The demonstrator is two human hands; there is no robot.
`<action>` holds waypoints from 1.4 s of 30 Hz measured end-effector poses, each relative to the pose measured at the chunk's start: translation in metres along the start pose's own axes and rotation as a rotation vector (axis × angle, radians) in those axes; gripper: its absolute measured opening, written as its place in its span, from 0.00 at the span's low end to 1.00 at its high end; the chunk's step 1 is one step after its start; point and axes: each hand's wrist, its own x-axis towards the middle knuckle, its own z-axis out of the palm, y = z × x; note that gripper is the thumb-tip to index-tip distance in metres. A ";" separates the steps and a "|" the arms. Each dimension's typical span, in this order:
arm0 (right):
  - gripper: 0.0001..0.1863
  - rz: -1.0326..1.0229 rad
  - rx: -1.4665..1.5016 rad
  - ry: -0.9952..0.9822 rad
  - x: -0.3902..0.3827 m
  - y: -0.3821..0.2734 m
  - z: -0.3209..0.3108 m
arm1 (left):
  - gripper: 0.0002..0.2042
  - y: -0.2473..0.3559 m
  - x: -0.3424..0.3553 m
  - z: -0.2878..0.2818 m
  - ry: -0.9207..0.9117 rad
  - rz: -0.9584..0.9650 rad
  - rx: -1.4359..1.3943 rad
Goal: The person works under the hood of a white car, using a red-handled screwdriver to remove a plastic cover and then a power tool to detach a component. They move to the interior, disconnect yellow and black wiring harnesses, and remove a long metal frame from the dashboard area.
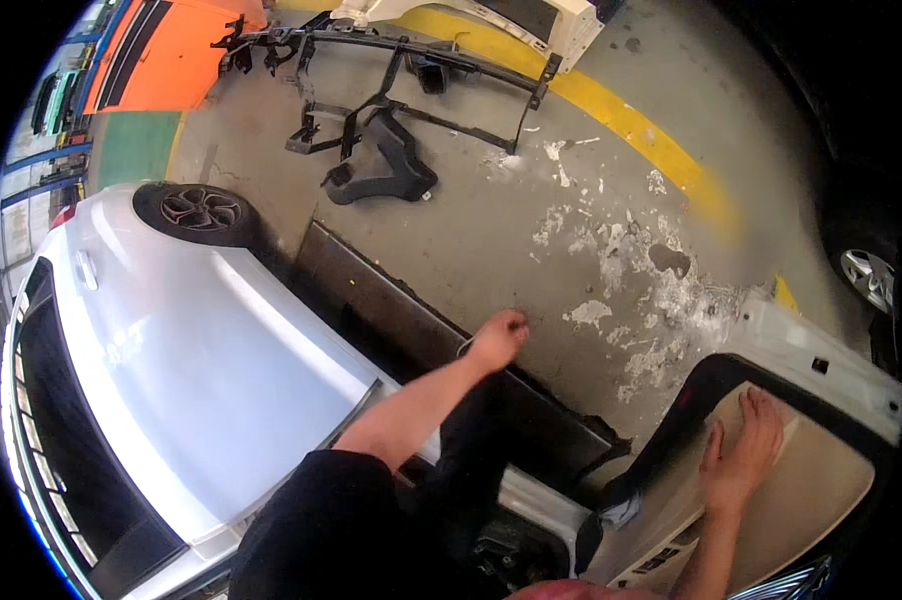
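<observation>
My right hand lies flat on the beige inner panel of an open white car door, fingers stretched forward. My left hand hangs in the air past my black-clad leg, its fingers loosely curled in with nothing showing in them. Beneath it runs a long dark panel along the side of the white car, worn along its edge. A dark band sits round the wrist of the left hand.
A black metal frame and a black plastic duct-like part lie on the grey floor, beside a yellow painted stripe. An orange cabinet stands at the far left. Another vehicle's wheel shows at the right.
</observation>
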 end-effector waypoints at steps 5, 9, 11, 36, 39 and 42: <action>0.30 -0.055 -0.043 -0.165 0.002 0.002 -0.003 | 0.25 -0.005 0.212 -0.033 0.148 -0.221 -0.194; 0.29 -0.080 -0.024 -0.252 0.017 -0.001 0.018 | 0.38 0.030 0.355 -0.083 0.201 -0.087 -0.073; 0.29 -0.093 -0.031 -0.286 0.030 -0.004 0.033 | 0.43 0.045 0.426 -0.103 0.276 -0.134 -0.349; 0.23 -0.252 -0.040 -0.393 0.079 -0.006 0.068 | 0.05 0.140 0.496 -0.198 0.517 0.000 -1.567; 0.22 -0.278 -0.058 -0.371 0.074 -0.005 0.057 | 0.04 0.159 0.449 -0.226 0.573 -0.054 -1.644; 0.21 -0.309 -0.077 -0.344 0.064 -0.003 0.045 | 0.06 0.171 0.405 -0.262 0.496 0.014 -1.669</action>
